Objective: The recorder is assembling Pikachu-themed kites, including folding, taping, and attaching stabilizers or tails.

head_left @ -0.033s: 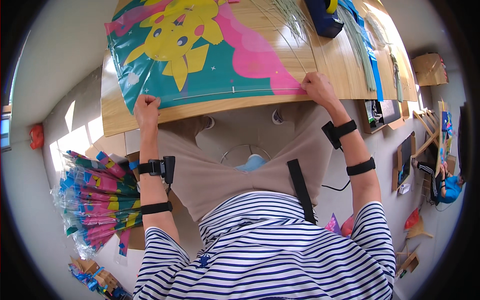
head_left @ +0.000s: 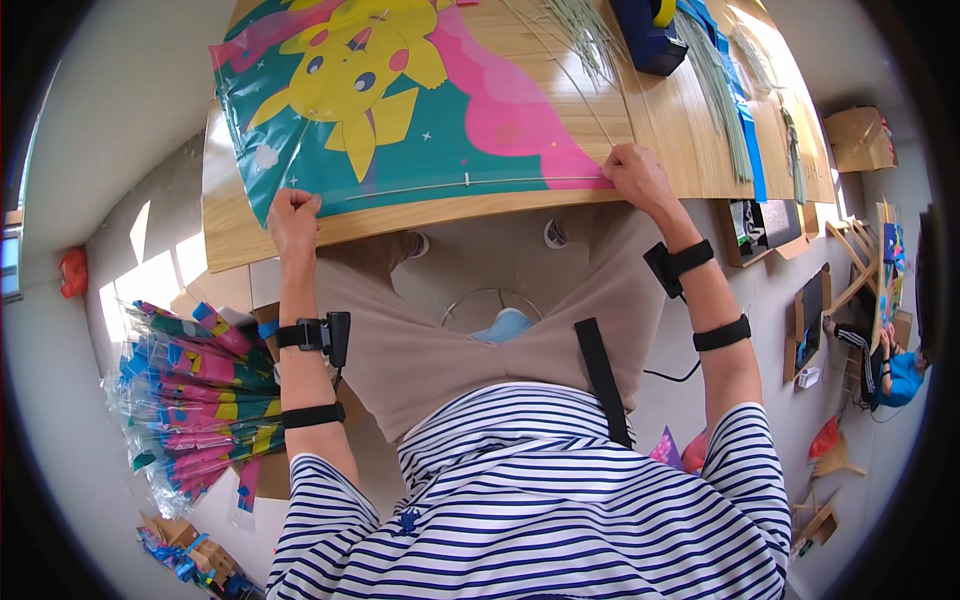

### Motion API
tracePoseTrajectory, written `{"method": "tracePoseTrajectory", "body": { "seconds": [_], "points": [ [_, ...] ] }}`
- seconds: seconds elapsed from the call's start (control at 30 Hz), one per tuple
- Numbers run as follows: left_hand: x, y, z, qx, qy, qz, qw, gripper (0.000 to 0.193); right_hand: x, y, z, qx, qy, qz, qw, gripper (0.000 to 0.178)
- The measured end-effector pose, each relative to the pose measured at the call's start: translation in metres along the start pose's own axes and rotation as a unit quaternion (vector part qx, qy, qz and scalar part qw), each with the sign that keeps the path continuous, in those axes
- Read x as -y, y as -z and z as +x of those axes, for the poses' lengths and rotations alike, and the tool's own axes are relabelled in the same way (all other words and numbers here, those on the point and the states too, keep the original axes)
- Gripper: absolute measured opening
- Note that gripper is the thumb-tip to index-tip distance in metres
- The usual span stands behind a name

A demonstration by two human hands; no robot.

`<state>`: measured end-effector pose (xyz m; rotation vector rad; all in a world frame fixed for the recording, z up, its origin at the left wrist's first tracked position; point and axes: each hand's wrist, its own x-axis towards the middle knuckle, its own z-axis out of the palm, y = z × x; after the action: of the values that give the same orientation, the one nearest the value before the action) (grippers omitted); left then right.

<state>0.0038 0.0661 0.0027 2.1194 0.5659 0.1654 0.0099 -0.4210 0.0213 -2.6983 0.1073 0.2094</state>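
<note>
A printed plastic sheet (head_left: 410, 130) in teal and pink, with a yellow cartoon figure upside down to me, lies on the wooden table. Along its near edge runs a thin pale rod (head_left: 530, 180), with a small white piece (head_left: 466, 179) around its middle. My left hand (head_left: 295, 215) is closed in a pinch at the sheet's near left corner, beyond the rod's left end. At the near right corner my right hand (head_left: 637, 177) pinches the rod's right end against the sheet. The fingertips of both hands are partly hidden.
Pale thin sticks (head_left: 590, 40) and a dark blue tape dispenser (head_left: 648, 40) lie at the table's far right, beside blue strips (head_left: 745, 130). A pile of folded printed sheets (head_left: 205, 400) stands by my left forearm. Another person (head_left: 900, 378) sits far right.
</note>
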Motion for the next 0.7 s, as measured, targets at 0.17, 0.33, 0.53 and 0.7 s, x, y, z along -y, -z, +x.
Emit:
{"method": "tracePoseTrajectory", "body": {
  "seconds": [0.17, 0.33, 0.53, 0.7],
  "points": [
    [0.005, -0.002, 0.002, -0.006, -0.003, 0.001, 1.0, 0.008, 0.002, 0.0, 0.0, 0.0, -0.004, 0.002, 1.0, 0.02],
    [0.007, -0.005, 0.001, -0.004, 0.004, 0.004, 1.0, 0.008, -0.001, -0.004, 0.002, -0.001, 0.006, 0.012, 1.0, 0.019],
    [0.011, -0.004, 0.004, -0.012, 0.007, -0.01, 1.0, 0.012, -0.003, -0.004, 0.0, -0.003, 0.016, 0.042, 0.999, 0.017],
    [0.0, -0.001, 0.0, 0.0, 0.021, -0.076, 0.997, 0.011, -0.003, -0.005, 0.001, 0.0, 0.011, 0.058, 0.998, 0.016]
  ]
}}
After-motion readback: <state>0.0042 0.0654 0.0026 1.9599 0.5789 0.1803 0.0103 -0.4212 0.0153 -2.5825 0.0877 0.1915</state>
